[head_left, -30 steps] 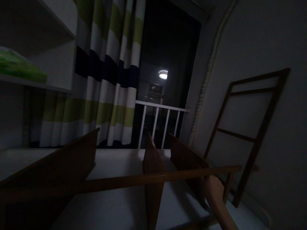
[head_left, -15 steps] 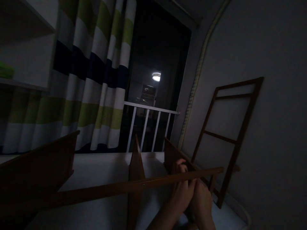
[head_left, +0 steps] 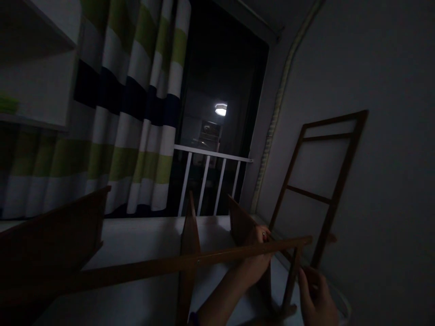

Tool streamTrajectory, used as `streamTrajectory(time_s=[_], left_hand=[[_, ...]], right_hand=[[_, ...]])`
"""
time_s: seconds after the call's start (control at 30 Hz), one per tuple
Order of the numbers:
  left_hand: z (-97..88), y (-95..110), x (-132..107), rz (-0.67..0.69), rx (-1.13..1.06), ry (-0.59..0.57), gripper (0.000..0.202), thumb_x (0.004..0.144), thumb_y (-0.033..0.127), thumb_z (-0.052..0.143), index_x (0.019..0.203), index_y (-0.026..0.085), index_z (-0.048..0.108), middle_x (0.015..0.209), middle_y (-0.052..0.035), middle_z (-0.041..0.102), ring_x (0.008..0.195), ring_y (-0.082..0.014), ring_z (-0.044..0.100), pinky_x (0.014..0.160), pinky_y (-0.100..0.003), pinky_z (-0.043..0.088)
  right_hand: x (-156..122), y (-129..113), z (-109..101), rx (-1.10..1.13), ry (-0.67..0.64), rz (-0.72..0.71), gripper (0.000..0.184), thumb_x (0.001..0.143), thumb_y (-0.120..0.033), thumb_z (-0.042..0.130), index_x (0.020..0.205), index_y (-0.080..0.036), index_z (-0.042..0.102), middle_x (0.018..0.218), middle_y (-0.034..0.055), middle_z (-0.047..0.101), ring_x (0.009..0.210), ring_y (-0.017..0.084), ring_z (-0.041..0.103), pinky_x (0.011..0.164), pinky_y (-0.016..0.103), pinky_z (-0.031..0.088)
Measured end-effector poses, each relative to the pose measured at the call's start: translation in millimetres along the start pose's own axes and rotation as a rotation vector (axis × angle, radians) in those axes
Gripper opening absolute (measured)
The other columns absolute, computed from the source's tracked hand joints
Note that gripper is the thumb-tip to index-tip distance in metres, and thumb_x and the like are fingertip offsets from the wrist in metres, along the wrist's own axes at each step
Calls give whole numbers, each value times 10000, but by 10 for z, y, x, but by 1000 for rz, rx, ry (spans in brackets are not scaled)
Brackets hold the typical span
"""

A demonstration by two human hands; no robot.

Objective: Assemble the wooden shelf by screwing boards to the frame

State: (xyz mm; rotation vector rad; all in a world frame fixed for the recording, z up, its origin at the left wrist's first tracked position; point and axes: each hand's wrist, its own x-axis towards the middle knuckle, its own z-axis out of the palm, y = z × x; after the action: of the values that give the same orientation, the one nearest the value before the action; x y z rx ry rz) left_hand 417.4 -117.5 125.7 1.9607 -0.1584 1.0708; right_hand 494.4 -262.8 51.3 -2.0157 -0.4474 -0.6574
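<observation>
A brown wooden shelf frame lies on its side, with a long rail (head_left: pixel 146 270) running across the front and upright boards behind it. My left hand (head_left: pixel 260 260) reaches behind this rail to the right-hand shelf board (head_left: pixel 242 220), its fingers curled over the board's edge. A small shiny spot shows by these fingers; I cannot tell what it is. My right hand (head_left: pixel 317 294) is just right of the frame's short end bar (head_left: pixel 291 280). Its fingers are bent together in a pinch, and whatever is between them is too dark to name.
The frame lies on a white surface (head_left: pixel 136 246). Another wooden ladder-like frame (head_left: pixel 343 167) leans on the right wall. A middle board (head_left: pixel 190 235) and a left board (head_left: pixel 68 222) stand up. Behind are a striped curtain (head_left: pixel 136 122) and a white railing (head_left: pixel 212 154).
My right hand has moved away from my left hand, right past the end bar. My left hand stays at the right-hand board. The view has shifted slightly.
</observation>
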Motion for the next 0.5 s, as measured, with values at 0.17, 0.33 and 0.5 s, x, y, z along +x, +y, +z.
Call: streamTrajectory(time_s=[0.17,0.33,0.5], left_hand=[[-45,-19,32,59,34,-59,246,757,157,494,963,183,362,1001,-44,458,912,-137,455,823,-290,377],[-70,-58,58,85,84,-32,306,712,109,482,975,184,346,984,-38,443,893,-139,445,810,-295,380],[-73,-83,33,124,82,53,313,629,84,501,894,153,347,919,-62,422,846,-159,433,763,-308,390]], right_hand=[[52,383,114,183,-397,-46,561,731,-628,340,968,-170,561,939,88,627,846,206,591,654,255,462],[-172,275,193,237,-429,-67,501,754,-586,356,958,-164,533,602,19,606,588,184,592,567,257,454],[-314,230,221,211,-457,-71,501,731,-604,361,910,-165,520,564,21,581,549,193,584,532,256,433]])
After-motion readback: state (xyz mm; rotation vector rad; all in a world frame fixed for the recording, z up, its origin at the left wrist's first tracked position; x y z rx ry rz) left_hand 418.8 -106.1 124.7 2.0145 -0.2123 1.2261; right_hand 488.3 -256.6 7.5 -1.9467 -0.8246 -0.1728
